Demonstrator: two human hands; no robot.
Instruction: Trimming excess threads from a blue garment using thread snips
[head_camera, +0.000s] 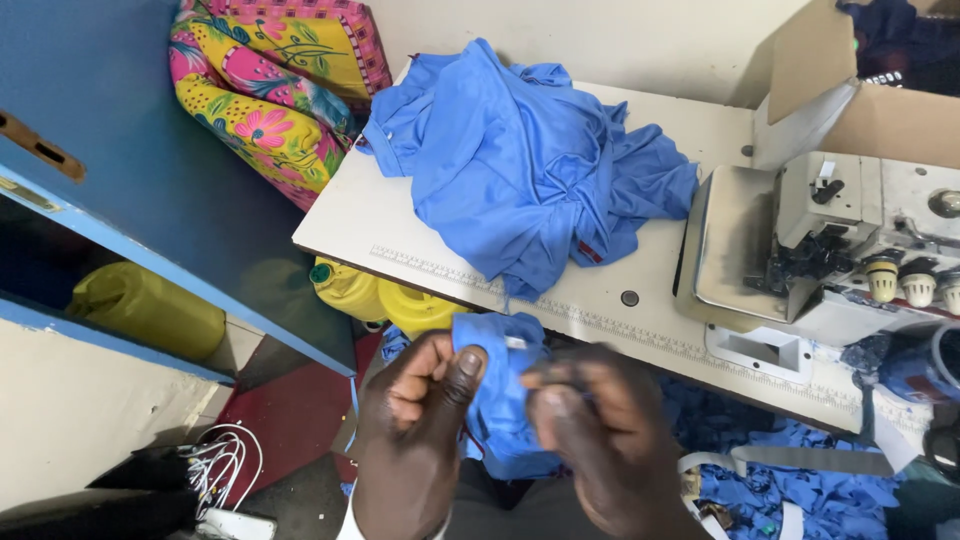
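Small blue cloth piece (500, 400) lower centre, long axis roughly vertical, left hand (420, 400) and right hand (590, 430) each in clenched grip on it, below tabletop (660, 300) edge, blue garment heap (530, 170) above, sewing machine (830, 240) right, floor open at lower left.

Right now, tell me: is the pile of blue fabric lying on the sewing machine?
No. The pile of blue fabric lies on the white table, left of the sewing machine.
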